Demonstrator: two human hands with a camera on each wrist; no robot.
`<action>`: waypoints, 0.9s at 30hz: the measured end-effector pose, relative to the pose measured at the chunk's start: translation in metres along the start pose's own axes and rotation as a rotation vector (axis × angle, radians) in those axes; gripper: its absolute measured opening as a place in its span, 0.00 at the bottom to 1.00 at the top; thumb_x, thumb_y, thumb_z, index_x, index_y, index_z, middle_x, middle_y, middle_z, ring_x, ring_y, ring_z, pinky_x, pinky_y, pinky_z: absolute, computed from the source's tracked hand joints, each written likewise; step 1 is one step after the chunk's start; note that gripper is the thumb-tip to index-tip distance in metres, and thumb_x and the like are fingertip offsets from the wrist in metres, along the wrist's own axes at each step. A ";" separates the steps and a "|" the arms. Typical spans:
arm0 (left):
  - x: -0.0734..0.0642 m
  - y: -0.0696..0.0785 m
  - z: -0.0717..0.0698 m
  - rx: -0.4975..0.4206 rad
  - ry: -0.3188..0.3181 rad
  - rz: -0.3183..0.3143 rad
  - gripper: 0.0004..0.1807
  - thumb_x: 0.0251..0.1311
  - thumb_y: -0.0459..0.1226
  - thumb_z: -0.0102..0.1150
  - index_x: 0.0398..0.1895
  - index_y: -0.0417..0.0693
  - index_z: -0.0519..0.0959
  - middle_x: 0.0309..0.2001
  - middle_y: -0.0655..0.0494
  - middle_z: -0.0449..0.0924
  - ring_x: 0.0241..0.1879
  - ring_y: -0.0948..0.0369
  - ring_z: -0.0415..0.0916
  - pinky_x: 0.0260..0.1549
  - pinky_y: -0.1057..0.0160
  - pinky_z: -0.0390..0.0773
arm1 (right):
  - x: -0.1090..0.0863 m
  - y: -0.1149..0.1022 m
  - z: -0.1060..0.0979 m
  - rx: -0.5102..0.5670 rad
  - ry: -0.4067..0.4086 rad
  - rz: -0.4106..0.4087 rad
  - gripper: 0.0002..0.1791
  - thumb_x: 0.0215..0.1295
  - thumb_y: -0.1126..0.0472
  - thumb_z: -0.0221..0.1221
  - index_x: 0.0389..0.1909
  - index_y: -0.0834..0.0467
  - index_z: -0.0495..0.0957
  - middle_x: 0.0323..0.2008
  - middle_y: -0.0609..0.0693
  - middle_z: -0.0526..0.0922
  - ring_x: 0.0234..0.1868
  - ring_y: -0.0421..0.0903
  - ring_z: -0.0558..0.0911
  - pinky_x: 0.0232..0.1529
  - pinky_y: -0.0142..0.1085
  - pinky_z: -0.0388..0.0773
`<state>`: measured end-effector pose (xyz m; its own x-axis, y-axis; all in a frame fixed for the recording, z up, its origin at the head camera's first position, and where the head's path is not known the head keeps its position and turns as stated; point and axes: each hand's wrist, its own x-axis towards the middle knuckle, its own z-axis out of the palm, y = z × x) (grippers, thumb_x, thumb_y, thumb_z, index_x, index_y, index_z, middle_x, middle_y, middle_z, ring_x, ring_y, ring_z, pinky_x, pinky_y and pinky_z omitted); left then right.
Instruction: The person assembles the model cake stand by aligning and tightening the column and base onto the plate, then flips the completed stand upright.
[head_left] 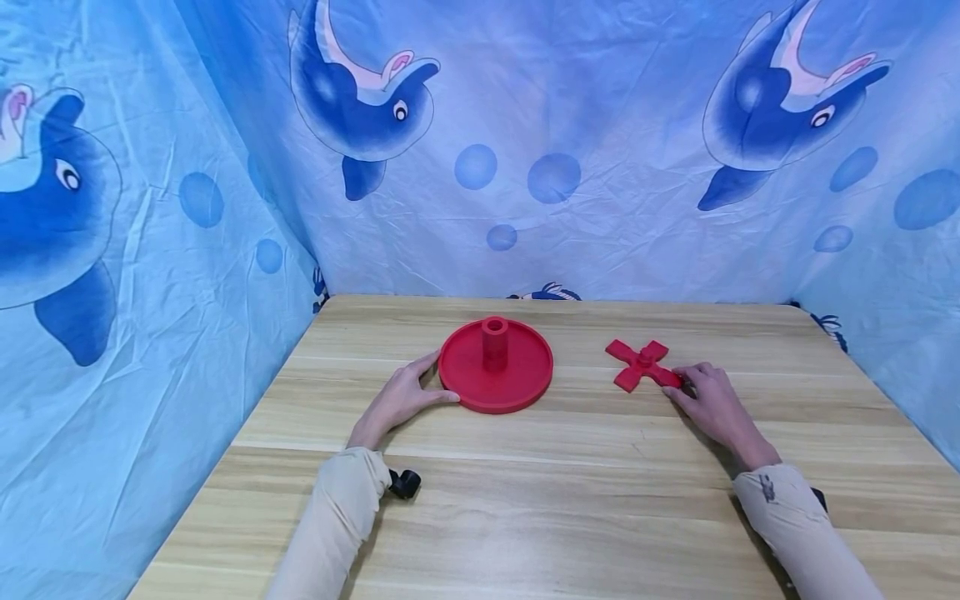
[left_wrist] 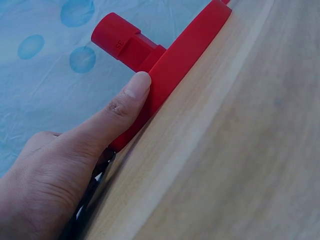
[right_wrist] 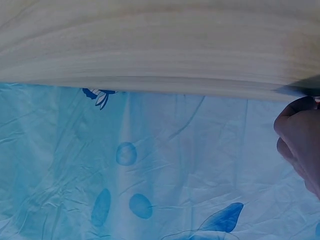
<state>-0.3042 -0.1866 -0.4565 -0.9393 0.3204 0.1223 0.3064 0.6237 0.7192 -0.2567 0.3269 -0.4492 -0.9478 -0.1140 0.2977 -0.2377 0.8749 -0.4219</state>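
Observation:
A red round dish-like base [head_left: 522, 371] with a low rim lies on the table, and a hollow post [head_left: 495, 346] stands upright from its middle. My left hand [head_left: 401, 396] grips the rim at its left side, thumb in front and fingers behind. In the left wrist view the thumb [left_wrist: 135, 90] presses the rim's outer wall, and the post bears the number 35. To the right lies a flat red cross-shaped piece [head_left: 643, 362] with a small raised centre. My right hand [head_left: 708, 404] pinches its nearest right arm. In the right wrist view that hand [right_wrist: 302, 140] hides the piece.
Both things are on a wood-grain table [head_left: 570, 500]. Blue curtains [head_left: 622, 225] printed with dolphins and bubbles hang behind and at both sides. A small black wrist device [head_left: 405, 484] sits by the left sleeve.

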 end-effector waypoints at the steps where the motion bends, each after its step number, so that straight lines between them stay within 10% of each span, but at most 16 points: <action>1: 0.000 0.000 0.000 0.000 0.001 0.000 0.58 0.51 0.65 0.74 0.82 0.54 0.61 0.77 0.53 0.64 0.76 0.50 0.59 0.71 0.43 0.64 | 0.000 0.000 0.000 0.003 0.003 -0.002 0.23 0.66 0.64 0.69 0.54 0.77 0.78 0.44 0.69 0.77 0.45 0.64 0.71 0.44 0.57 0.72; 27: 0.000 -0.002 0.000 0.002 0.004 -0.003 0.57 0.52 0.64 0.74 0.81 0.53 0.61 0.77 0.53 0.64 0.76 0.50 0.59 0.71 0.43 0.63 | 0.004 -0.016 -0.002 -0.032 0.140 -0.141 0.16 0.70 0.70 0.62 0.53 0.78 0.75 0.45 0.73 0.75 0.47 0.68 0.70 0.47 0.62 0.68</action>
<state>-0.3047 -0.1875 -0.4579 -0.9408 0.3158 0.1232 0.3042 0.6257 0.7183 -0.2561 0.3129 -0.4396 -0.8663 -0.1722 0.4690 -0.3575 0.8694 -0.3411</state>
